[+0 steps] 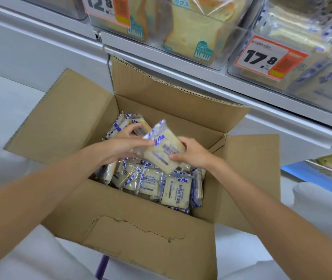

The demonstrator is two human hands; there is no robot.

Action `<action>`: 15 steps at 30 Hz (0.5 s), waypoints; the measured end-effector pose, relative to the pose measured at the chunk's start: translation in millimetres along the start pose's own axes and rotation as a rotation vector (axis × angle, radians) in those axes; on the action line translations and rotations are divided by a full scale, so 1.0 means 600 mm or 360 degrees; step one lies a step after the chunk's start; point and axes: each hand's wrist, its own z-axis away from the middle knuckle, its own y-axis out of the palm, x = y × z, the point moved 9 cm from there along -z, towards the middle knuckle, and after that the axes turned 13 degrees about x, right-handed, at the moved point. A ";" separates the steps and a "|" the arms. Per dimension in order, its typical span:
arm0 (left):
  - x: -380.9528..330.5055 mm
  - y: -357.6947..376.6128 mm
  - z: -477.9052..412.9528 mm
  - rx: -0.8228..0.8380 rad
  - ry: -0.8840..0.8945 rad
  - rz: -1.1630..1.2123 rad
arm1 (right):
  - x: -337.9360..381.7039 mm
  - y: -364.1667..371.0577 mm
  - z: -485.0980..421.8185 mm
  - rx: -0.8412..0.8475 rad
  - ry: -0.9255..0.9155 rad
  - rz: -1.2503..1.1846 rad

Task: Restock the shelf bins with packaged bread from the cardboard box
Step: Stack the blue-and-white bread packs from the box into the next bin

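Starting at the near side, the cardboard box stands open with its torn front wall toward the person, and many bread packets lie packed in its bottom. Above them, one packet is held clear of the pile, near the middle of the box. The right hand grips its near right end, with its fingers clamped around the edge. The left hand comes from the other side. Its fingers touch the packet's left edge, but I cannot tell if they pinch it or only steady it, and there may be a second packet under this hand. The packet's long axis runs away from the person, with the far end leaning a little to the left and upward. Further back, above and to the right of the box, a clear bin with the price tag "17.8" holds packets of the same blue and white kind. In my judgement the packet must travel up and to the right, so the right hand is the nearer one to carry it there.
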 end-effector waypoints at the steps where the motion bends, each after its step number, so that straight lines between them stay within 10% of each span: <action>1: 0.004 -0.004 -0.001 0.0015 -0.0044 -0.0155 | -0.005 0.013 -0.002 0.0089 0.0013 0.0035; 7: 0.061 -0.053 -0.009 -0.0064 -0.0238 -0.0309 | -0.048 -0.011 -0.019 -0.0387 -0.0005 -0.0390; 12: 0.096 -0.096 -0.010 -0.0263 -0.0215 -0.0226 | -0.205 0.040 -0.049 0.0264 0.0826 0.1033; 15: 0.107 -0.094 -0.010 -0.0323 -0.0216 -0.0264 | -0.205 0.065 -0.062 0.0329 0.0689 0.1233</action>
